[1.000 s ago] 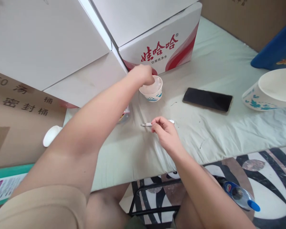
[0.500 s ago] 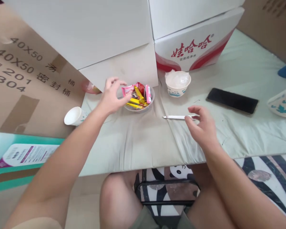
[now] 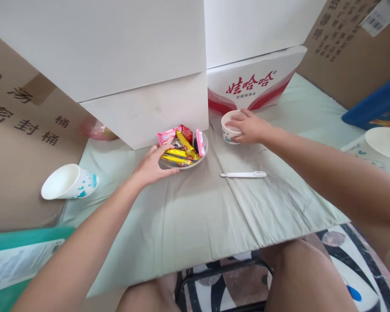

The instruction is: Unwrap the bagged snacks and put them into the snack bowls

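Left hand (image 3: 154, 164) at centre frame, fingers closed on the near rim of the clear snack bowl (image 3: 204, 152), which holds wrapped candy bars (image 3: 178, 152) in yellow, red and pink. Right hand (image 3: 248, 126) just right of it, fingers wrapped around the small paper cup (image 3: 226, 125) standing upright by the red-and-white water carton (image 3: 251, 86). White plastic spoon (image 3: 243, 174) lies flat on the pale green cloth (image 3: 195, 212), below the cup, untouched. Another paper cup (image 3: 68, 182) lies tipped on its side at left. Judgement: bowl is shallow and piled high, so keeping it level and sliding rather than lifting should stop wrappers spilling; the cup is light, so a gentle squeeze only.
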{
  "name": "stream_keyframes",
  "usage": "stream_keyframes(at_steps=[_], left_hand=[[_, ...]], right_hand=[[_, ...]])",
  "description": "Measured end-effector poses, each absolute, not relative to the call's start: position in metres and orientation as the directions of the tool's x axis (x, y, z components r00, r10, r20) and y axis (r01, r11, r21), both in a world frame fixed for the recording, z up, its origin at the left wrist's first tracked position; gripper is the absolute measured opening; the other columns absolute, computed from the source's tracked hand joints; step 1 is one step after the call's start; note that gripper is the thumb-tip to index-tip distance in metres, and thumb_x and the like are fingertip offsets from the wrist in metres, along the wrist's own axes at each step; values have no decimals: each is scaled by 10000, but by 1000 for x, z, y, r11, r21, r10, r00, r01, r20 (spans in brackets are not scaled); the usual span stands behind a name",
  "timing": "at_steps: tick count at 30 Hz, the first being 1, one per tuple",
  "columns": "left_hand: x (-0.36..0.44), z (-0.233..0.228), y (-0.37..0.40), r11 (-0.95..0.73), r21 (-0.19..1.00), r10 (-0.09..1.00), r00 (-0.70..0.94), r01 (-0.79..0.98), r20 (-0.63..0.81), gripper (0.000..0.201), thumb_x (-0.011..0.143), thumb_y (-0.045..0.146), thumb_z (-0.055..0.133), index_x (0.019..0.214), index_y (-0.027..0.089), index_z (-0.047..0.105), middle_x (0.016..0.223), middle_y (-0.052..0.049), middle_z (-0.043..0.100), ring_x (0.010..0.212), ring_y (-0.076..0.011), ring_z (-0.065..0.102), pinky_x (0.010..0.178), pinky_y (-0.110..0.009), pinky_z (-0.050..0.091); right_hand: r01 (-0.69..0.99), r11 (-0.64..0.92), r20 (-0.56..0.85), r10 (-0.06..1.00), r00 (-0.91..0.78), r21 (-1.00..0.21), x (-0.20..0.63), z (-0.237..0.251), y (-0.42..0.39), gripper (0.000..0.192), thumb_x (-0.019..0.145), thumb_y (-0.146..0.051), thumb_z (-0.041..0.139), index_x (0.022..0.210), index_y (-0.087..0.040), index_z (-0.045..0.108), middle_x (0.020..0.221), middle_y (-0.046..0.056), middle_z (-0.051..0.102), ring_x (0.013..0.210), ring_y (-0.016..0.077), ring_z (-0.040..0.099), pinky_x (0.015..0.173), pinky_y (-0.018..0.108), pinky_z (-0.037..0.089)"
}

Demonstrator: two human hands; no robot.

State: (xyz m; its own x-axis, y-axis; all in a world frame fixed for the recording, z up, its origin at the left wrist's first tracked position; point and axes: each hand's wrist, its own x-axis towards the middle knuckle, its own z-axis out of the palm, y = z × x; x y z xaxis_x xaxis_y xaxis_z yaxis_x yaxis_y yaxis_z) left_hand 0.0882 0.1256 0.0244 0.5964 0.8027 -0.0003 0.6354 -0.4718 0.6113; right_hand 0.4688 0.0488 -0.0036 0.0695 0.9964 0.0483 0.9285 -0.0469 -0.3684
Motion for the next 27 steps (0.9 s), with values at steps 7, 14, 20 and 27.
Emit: stream_keyframes(at_steps=[7,14,20,27], left_hand=[[129,29,117,-596,571,720,690,564,70,592,666,424,761,1230,311,621,1371,-67,625,1248,-341,578,1103,-536,488],[199,28,105,-571,545,733,680,614,2,706,654,418,754,1318,254,579,1296,-111,602,1237,-335,617,1114,-511,478],[262,25,90,-608,546,701,712,576,29,633,667,351,751,1264,219,589,1274,-120,600,1214,-310,630,1082,-474,507],[316,25,99,-691,554,579,815,465,38,591,673,354,743,1238,248,604,1318,-97,593,1272,-316,597,1103,-470,497]], right_hand=[[988,-66,120,989,82,-139,509,3,15,640,860,-335,632,1486,-241,542,1608,136,432,1547,413,247,1191,597,332],[939,-344,67,937,344,-13,602,24,-26,620,899,-387,576,1503,-264,508,1599,138,430,1509,425,307,1138,602,396],[865,-501,-24,865,501,28,678,7,-12,714,874,-472,650,1517,-199,501,1535,210,475,1412,429,432,1103,580,415],[822,-569,249,794,554,-13,697,21,-19,586,881,-409,675,1437,-262,557,1538,150,484,1405,396,434,1041,550,460]])
